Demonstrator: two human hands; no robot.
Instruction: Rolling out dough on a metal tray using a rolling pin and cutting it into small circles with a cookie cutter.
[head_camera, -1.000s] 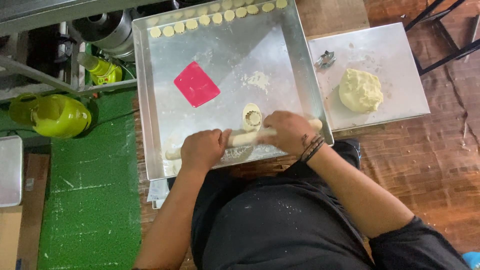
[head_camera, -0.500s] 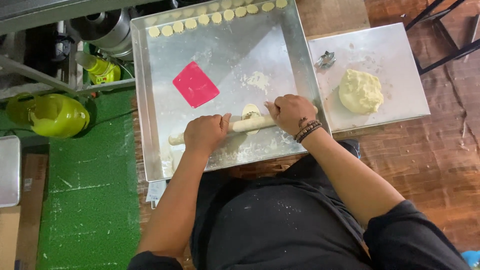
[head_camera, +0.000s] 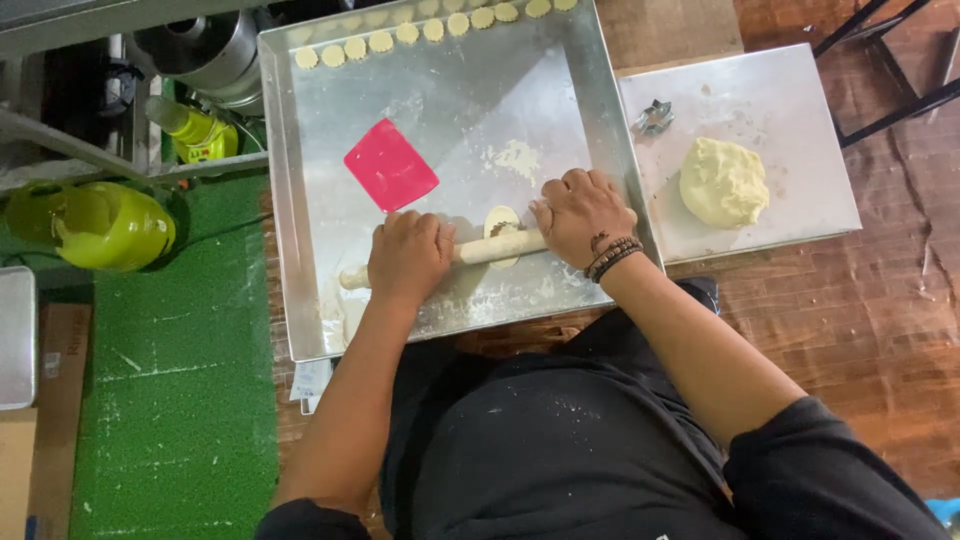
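The person sits over a large metal tray (head_camera: 300, 200) with both hands on a pale wooden rolling pin (head_camera: 490, 247), which lies nearly level across the tray's near half. The left hand (head_camera: 408, 255) rests palm-down over the pin's left portion, fingers curled loosely over the top; the right hand (head_camera: 580, 212) presses on the right portion, fingers together and bent, a beaded bracelet (head_camera: 612, 256) at the wrist. Neither hand closes fully round the pin — they bear on it from above.

Under the pin, between the hands, lies a small flattened piece of dough (head_camera: 502, 222), partly hidden by the wood. It looks soft and thin, likely to tear or stick if lifted carelessly; it would best be raised from beneath at the edge. The pin appears stiff, light and dusted with flour — liable to slip, so best held near both ends.

A pink plastic scraper (head_camera: 390, 165) lies flat just beyond the left hand. A row of cut dough rounds (head_camera: 420, 32) lines the far edge. On a smaller tray (head_camera: 800, 150) to the right sit a dough lump (head_camera: 722, 182) and a metal cutter (head_camera: 652, 118).
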